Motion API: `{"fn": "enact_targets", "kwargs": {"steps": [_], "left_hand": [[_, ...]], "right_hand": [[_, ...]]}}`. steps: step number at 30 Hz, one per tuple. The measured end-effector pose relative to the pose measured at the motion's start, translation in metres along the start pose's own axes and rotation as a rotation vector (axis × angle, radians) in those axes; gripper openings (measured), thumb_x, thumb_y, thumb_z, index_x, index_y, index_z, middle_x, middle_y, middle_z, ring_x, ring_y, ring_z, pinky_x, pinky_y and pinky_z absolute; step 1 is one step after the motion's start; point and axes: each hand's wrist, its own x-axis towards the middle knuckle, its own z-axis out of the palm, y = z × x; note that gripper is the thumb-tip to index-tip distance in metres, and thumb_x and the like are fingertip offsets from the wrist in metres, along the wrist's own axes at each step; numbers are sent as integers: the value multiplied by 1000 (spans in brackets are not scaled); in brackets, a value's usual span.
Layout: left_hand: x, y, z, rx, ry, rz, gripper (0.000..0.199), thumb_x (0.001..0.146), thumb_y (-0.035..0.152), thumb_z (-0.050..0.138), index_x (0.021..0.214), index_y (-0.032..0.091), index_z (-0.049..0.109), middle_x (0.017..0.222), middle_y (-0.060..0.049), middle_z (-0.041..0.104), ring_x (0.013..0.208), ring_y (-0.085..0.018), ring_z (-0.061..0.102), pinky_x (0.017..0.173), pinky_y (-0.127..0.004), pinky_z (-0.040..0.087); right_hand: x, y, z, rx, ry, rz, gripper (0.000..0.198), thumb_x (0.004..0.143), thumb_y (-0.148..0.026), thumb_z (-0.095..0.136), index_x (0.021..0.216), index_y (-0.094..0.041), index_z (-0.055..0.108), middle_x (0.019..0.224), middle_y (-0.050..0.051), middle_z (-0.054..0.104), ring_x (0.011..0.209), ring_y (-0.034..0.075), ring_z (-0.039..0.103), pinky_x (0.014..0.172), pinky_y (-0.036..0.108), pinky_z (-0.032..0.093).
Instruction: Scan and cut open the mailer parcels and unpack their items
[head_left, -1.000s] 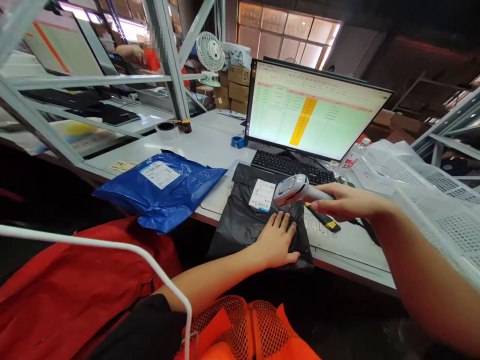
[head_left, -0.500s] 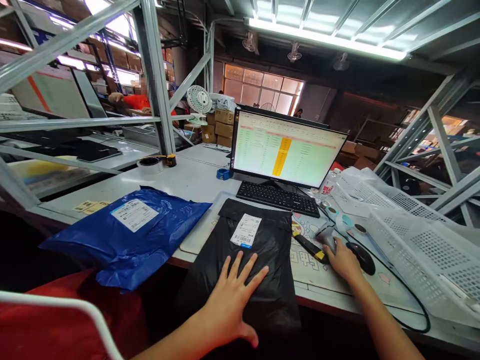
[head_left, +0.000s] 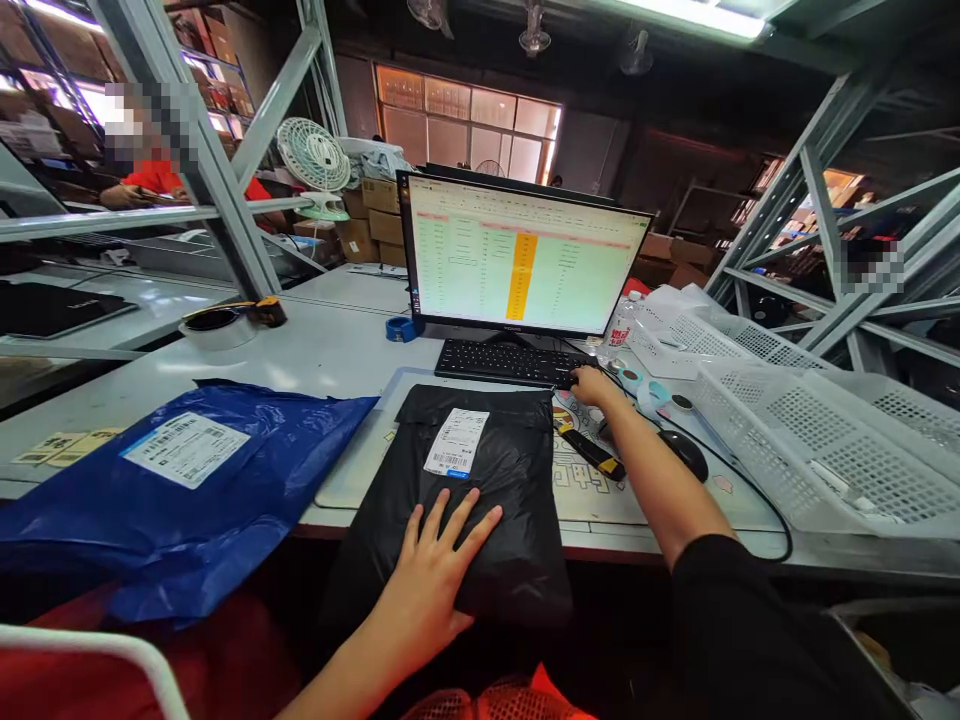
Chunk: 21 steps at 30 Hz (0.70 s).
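Observation:
A black plastic mailing bag point(head_left: 517, 480) with a white shipping label point(head_left: 459, 440) lies over the table's front edge. My left hand point(head_left: 439, 550) rests on its lower half, fingers spread flat below the label. At the right end of the black keyboard point(head_left: 495, 362), my right hand point(head_left: 594, 388) touches the keys with bent fingers and holds nothing visible. A black and yellow utility knife point(head_left: 592, 452) lies under the forearm's left side. The forearm mostly hides a grey device there. A blue mailing bag point(head_left: 247, 490) with its own label lies to the left.
Behind the keyboard stands a monitor point(head_left: 465, 260) showing a spreadsheet. A black mouse point(head_left: 684, 455), its cable and white perforated baskets point(head_left: 817, 450) are on the right. A tape roll point(head_left: 217, 335) sits at the left near a metal frame post point(head_left: 202, 170). A person in red is beyond it.
My right hand has let go of the grey device and moved forward to the keyboard. My left hand stays spread on the black bag. The view has shifted right and down.

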Motion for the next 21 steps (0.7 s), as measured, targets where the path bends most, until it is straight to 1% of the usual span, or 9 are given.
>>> {"fn": "enact_targets", "kwargs": {"steps": [2,5,8,11,13,15,17,19,21], "left_hand": [[0,0,-2,-4,-4,-6,120,66,15,78,170,45,26,180,1,15,166,-43,11,131,-70,16],[0,1,-4,-15,-24,-15,122,65,16,80,170,45,25,180,0,13,166,-42,10,130,-71,15],[0,4,-7,-28,-49,-31,123,65,15,82,170,45,25,180,0,13,166,-42,9,131,-70,13],[0,7,-9,-37,-55,-40,125,64,13,82,170,44,25,180,-1,13,166,-41,8,132,-70,10],[-1,4,-7,-50,-33,-31,123,64,11,79,170,43,26,180,0,15,166,-40,9,132,-69,11],[-4,-6,-2,-101,25,0,115,68,10,74,170,42,29,179,1,20,166,-37,14,134,-66,14],[-10,-21,5,-215,131,61,104,74,10,65,169,41,34,177,3,29,165,-32,23,135,-61,19],[-19,-39,14,-396,288,113,93,79,12,57,166,40,40,173,3,38,161,-28,35,135,-55,26],[-30,-54,21,-612,452,80,81,84,17,55,162,37,47,166,1,49,153,-28,48,132,-51,36]], "right_hand": [[11,-5,13,-15,-23,13,41,98,-18,57,135,-10,72,150,20,62,141,32,55,116,38,44],[17,-4,27,-36,-35,14,40,98,-23,61,134,-11,73,163,21,48,153,37,41,122,46,41],[23,-2,32,-44,-26,8,48,98,-24,59,145,-15,67,175,17,29,161,40,25,126,56,35],[28,-6,30,-41,-51,-11,57,97,-22,59,154,-19,59,177,14,25,162,43,21,124,63,35],[28,-10,27,-37,-66,-40,59,96,-19,59,155,-17,58,176,17,26,161,46,23,122,66,36],[23,-15,23,-31,-57,-114,62,96,-14,55,158,-16,54,175,19,28,160,43,26,123,63,36],[10,-21,21,-26,-46,-233,66,95,-9,52,160,-21,52,174,14,34,159,34,30,125,53,36],[-6,-25,24,-27,-50,-345,61,95,-8,53,154,-25,60,169,8,44,157,27,34,124,44,38],[-23,-27,31,-32,-57,-402,48,98,-13,56,142,-25,69,162,8,53,152,27,40,120,41,41]]}}
